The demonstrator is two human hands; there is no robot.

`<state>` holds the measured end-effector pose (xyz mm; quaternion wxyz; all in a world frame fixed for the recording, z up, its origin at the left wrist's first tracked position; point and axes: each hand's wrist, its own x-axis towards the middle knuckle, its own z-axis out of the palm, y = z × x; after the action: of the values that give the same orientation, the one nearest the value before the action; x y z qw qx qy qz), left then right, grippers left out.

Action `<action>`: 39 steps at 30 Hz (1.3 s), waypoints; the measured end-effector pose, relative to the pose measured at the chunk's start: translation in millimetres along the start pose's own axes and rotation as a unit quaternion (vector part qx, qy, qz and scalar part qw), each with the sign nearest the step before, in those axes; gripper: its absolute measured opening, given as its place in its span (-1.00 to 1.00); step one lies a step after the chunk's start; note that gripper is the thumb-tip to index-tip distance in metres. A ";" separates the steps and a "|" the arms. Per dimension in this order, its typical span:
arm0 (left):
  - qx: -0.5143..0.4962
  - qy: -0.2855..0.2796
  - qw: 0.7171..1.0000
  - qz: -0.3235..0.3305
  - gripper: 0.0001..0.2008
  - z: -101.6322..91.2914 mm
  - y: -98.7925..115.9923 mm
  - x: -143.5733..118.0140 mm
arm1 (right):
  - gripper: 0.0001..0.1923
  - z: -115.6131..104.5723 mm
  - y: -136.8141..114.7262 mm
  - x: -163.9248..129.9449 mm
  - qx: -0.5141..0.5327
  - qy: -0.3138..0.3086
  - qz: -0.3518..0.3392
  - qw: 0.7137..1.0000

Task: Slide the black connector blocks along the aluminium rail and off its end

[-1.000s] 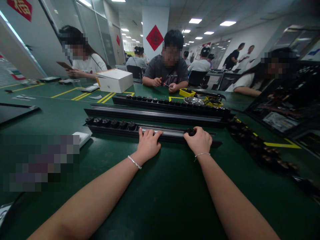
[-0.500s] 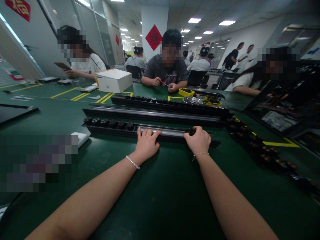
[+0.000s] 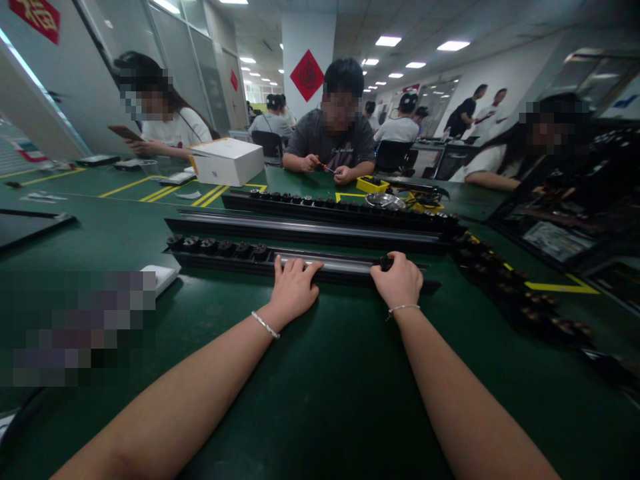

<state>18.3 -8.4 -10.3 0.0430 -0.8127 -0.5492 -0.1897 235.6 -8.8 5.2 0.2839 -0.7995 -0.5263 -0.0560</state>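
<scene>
A long black rail (image 3: pixel 345 267) with a shiny metallic channel lies crosswise in front of me. Several round black parts (image 3: pixel 225 247) sit in a row at its left end. My left hand (image 3: pixel 295 287) rests on the middle of this rail, its fingers spread over the near edge. Farther right, my right hand (image 3: pixel 399 280) is closed around a small black part (image 3: pixel 385 263) at the channel; the fingers partly hide it.
Behind lie a second rail (image 3: pixel 310 228) and a third rail (image 3: pixel 345 204) filled with black parts. More dark parts (image 3: pixel 525 293) lie at right. A white box (image 3: pixel 229 162), yellow tray (image 3: pixel 373 184) and metal dish (image 3: pixel 385 201) stand farther back. A co-worker (image 3: pixel 327 143) opposite holds a screwdriver-like tool.
My right hand has shifted very slightly to the right along the rail with the small black part. My left hand stays where it was on the rail.
</scene>
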 end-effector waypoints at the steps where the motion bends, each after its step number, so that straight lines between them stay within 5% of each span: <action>1: 0.000 0.001 1.000 0.000 -0.52 0.0 -0.1 -0.1 | -0.56 -0.1 0.3 0.2 0.000 0.000 0.000 1.000; 39: -0.001 -0.012 1.000 -0.004 -0.51 -2.0 1.1 0.2 | -0.60 -5.3 11.1 3.9 0.004 0.016 0.023 1.000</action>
<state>18.9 -9.2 -8.2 0.0344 -0.8129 -0.5527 -0.1806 248.1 -11.5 6.8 0.2964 -0.8093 -0.5036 -0.0605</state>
